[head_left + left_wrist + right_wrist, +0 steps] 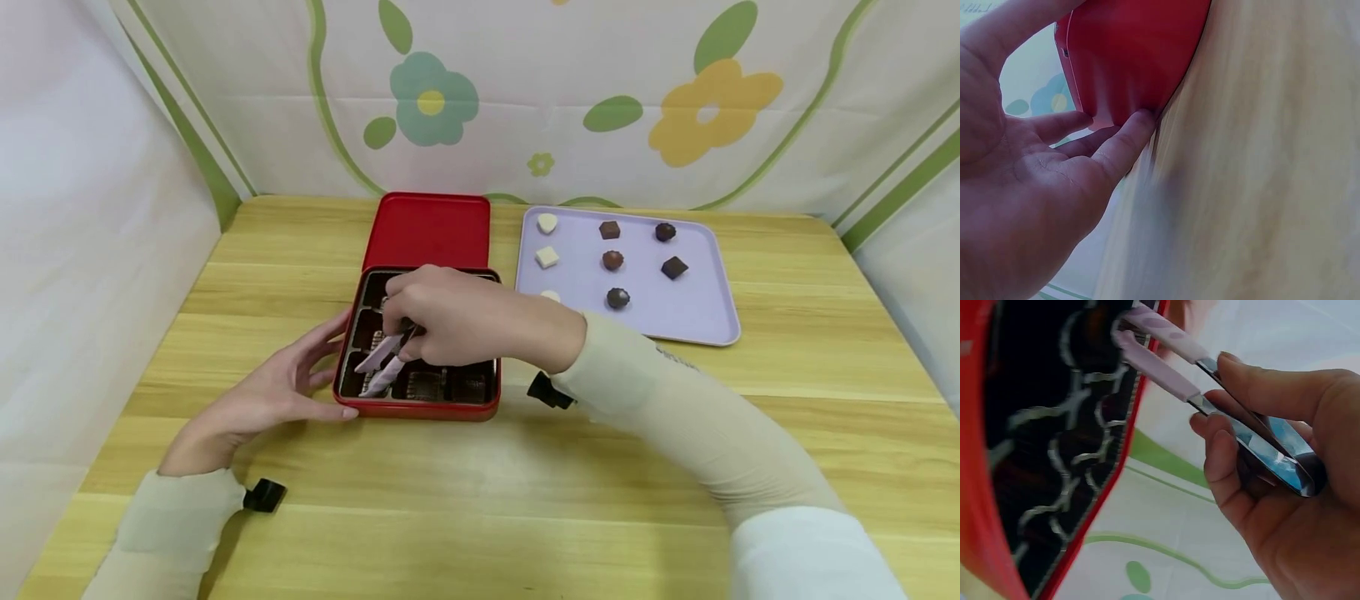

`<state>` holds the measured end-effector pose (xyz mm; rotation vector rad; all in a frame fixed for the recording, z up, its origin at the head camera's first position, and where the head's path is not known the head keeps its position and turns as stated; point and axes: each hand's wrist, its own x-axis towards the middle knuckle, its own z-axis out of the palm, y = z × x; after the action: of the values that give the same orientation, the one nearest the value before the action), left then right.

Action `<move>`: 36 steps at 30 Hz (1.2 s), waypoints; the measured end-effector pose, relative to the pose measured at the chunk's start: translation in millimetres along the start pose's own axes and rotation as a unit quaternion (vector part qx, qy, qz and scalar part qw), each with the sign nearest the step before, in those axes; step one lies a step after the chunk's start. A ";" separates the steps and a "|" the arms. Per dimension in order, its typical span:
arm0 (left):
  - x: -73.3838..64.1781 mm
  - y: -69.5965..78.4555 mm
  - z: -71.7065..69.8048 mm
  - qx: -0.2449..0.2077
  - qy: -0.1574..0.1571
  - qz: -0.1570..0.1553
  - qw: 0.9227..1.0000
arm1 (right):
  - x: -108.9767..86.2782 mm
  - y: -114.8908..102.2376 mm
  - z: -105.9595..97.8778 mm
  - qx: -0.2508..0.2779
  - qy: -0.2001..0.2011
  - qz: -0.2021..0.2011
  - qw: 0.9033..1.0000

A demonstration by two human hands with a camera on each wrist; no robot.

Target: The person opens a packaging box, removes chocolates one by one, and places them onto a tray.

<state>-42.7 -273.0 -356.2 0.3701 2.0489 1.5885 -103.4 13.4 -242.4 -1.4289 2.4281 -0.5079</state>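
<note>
My right hand (450,317) pinches metal tongs (1254,431) with pale purple tips. The tips (382,377) reach down into the front-left compartment of a red tin (420,411). Whether they hold anything cannot be told. A dark insert (1054,469) divides the tin into several cells; my right hand hides part of it. My left hand (277,387) is spread at the tin's front-left corner, thumb along the front and fingertips touching the left wall (1122,69). The tin's lid (429,229) lies open behind it.
Right of the tin, a lavender tray (697,312) bears several chocolates, among them a white heart (547,222), a brown piece (612,260) and a dark square (674,267). My right forearm crosses over its front-left part. A floral cloth (525,100) hangs behind the wooden table (480,500).
</note>
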 end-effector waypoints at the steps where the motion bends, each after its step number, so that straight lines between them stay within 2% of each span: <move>1: 0.1 0.2 0.0 -0.002 0.000 -0.001 1.000 | 1.2 -2.5 -2.4 -0.005 -0.005 0.004 1.000; 5: 0.1 -0.1 -0.4 -0.008 -0.002 0.002 1.000 | 5.1 -9.1 -7.9 -0.020 -0.023 0.019 0.999; 10: 0.0 -1.3 -0.4 -0.001 -0.005 0.011 1.000 | 6.2 -8.0 -1.4 -0.018 -0.031 0.029 0.999; 20: -0.1 -1.1 -0.1 0.000 -0.002 0.008 1.000 | -4.5 10.1 15.7 0.042 0.038 0.014 0.998; 25: 0.0 -1.2 -0.5 -0.001 -0.004 0.011 1.000 | -11.1 17.8 21.2 0.072 0.065 0.027 0.995; 32: 0.8 -1.0 -1.5 0.005 -0.002 0.012 1.000 | -22.6 34.9 31.5 0.131 0.120 0.024 0.984; 36: 1.2 -1.7 -1.5 0.005 -0.003 0.018 1.000 | -27.8 41.8 36.1 0.175 0.137 0.028 0.975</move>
<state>-44.4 -274.1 -357.9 0.4166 2.0564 1.5967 -108.2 51.0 -291.3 -1.2018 2.4093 -1.1218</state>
